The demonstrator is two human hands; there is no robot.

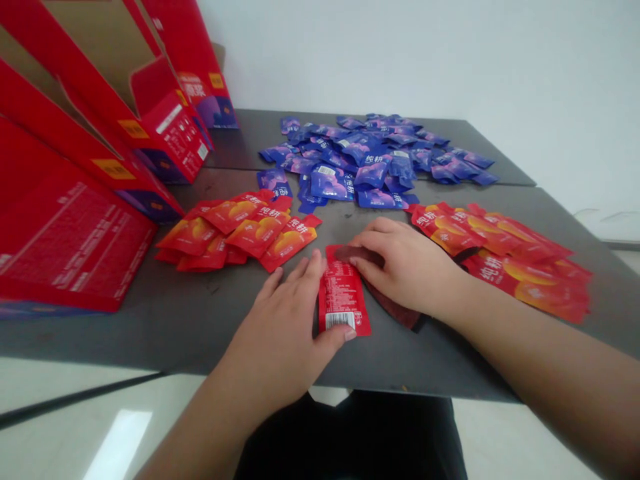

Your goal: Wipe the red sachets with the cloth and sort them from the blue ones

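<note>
- A red packet [343,297] lies flat, printed back and barcode up, near the front edge of the tabletop [200,313], about midway along it.
- The left hand [290,313] rests palm down just left of the packet. Its fingers are stretched out and close together along the packet's left side, and the thumb is spread away from them, its tip touching the packet's near end by the barcode.
- The right hand [407,263] lies palm down at the packet's far end, its fingers bent and together, with the tips on that end. I cannot tell whether they pinch it or only press on it.
- A dark red flat piece [397,308] shows under the right hand and wrist; what it is cannot be made out.
- A heap of red packets [235,230] lies left of the hands, and another red heap [505,253] lies towards the right edge.
- A pile of blue packets [370,153] is spread towards the far edge.
- Open red cartons [75,173] stand along the left edge.
</note>
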